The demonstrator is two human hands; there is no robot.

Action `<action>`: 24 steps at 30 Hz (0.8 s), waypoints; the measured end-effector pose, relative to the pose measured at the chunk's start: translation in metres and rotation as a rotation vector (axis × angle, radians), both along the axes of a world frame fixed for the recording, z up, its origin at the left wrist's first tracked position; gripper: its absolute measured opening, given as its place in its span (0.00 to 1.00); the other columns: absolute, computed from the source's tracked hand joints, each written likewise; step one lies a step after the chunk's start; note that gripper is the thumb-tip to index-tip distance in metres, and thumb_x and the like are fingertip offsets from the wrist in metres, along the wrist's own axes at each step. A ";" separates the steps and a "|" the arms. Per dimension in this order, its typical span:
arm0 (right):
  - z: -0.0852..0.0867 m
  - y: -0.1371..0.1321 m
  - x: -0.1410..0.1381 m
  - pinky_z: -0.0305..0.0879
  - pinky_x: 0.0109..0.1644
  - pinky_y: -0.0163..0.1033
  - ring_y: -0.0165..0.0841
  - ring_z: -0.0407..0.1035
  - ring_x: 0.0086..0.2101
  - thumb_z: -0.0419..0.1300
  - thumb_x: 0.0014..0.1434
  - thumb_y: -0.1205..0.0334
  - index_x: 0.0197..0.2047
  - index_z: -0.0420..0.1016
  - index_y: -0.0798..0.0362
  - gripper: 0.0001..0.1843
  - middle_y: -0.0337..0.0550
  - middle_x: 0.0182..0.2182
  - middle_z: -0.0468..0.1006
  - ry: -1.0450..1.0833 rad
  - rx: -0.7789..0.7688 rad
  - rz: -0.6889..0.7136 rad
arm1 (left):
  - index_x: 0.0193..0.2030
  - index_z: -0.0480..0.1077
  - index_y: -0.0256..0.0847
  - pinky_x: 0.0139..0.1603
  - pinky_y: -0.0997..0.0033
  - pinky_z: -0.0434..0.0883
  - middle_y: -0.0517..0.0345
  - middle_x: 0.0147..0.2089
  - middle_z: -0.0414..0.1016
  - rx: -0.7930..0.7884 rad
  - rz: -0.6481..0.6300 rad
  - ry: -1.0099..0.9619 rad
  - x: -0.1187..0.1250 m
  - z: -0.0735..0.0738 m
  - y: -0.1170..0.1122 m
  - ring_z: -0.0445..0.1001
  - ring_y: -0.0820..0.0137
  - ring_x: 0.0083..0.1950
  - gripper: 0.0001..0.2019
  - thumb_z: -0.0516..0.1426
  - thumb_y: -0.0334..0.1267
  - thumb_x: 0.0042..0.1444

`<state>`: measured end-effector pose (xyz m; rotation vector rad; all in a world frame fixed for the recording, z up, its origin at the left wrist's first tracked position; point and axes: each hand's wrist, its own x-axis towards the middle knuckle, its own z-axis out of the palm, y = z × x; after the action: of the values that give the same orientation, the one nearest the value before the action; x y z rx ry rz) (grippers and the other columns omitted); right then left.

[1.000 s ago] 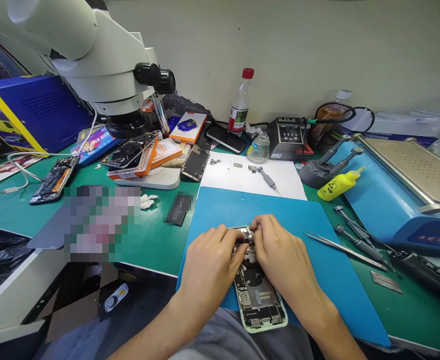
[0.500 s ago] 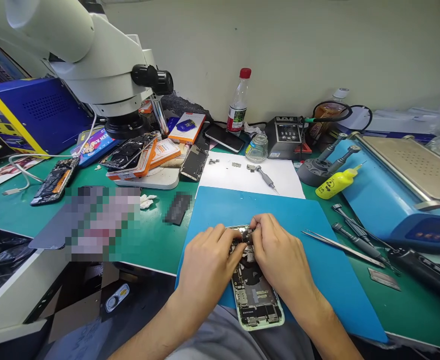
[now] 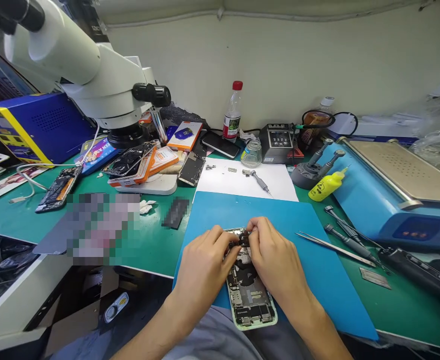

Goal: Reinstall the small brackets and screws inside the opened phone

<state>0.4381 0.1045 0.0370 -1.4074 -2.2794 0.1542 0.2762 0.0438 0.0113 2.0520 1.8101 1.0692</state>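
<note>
An opened phone (image 3: 252, 292) with a pale green frame lies on the blue mat (image 3: 280, 212), its inner boards and dark back exposed. At its top end is a small dark phone part (image 3: 244, 238), perhaps a camera module; its exact kind is hard to make out. My left hand (image 3: 208, 260) comes from the left, thumb and forefinger closed on this part's left side. From the right, my right hand (image 3: 278, 260) pinches at the part's right side. The fingers hide much of the phone's top edge.
Tweezers (image 3: 334, 248) and several screwdrivers lie on the right, near a blue heating plate (image 3: 418, 225). White paper (image 3: 238, 182) with small parts and a screwdriver (image 3: 260, 182) lies behind the mat. A microscope (image 3: 103, 90) stands over stacked phone parts on the left.
The whole view has shifted slightly, showing more of the wall. Both hands stay at the phone's top end, with the fingers moved only a little around the small dark part.
</note>
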 end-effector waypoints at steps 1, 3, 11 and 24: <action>0.000 0.000 0.001 0.55 0.30 0.39 0.35 0.72 0.28 0.45 0.73 0.62 0.42 0.65 0.48 0.10 0.39 0.32 0.78 0.024 -0.009 -0.024 | 0.47 0.73 0.46 0.38 0.66 0.67 0.65 0.41 0.77 0.004 -0.002 0.002 0.000 0.000 0.000 0.78 0.69 0.39 0.01 0.61 0.36 0.70; 0.002 -0.001 0.003 0.55 0.29 0.39 0.35 0.72 0.26 0.44 0.74 0.60 0.45 0.65 0.48 0.11 0.38 0.30 0.78 0.079 -0.030 -0.086 | 0.47 0.73 0.47 0.38 0.66 0.68 0.65 0.42 0.77 0.012 -0.005 0.007 0.001 0.002 -0.001 0.79 0.69 0.40 0.02 0.60 0.37 0.70; 0.007 -0.003 0.010 0.60 0.31 0.39 0.38 0.78 0.31 0.44 0.74 0.49 0.51 0.65 0.46 0.14 0.40 0.36 0.83 0.270 -0.102 -0.245 | 0.48 0.73 0.48 0.35 0.66 0.67 0.65 0.43 0.79 0.060 0.019 0.119 0.004 0.025 0.006 0.80 0.69 0.39 0.04 0.56 0.36 0.73; 0.009 -0.004 0.013 0.57 0.30 0.40 0.39 0.76 0.29 0.43 0.73 0.44 0.60 0.63 0.45 0.22 0.36 0.33 0.81 0.302 -0.230 -0.168 | 0.52 0.74 0.44 0.36 0.68 0.67 0.54 0.53 0.78 -0.013 0.231 0.503 -0.078 0.049 0.142 0.80 0.63 0.45 0.09 0.53 0.36 0.72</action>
<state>0.4516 0.1004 0.0458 -1.5626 -1.9357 0.5506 0.1980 0.1860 0.0606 2.2958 2.3241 0.6116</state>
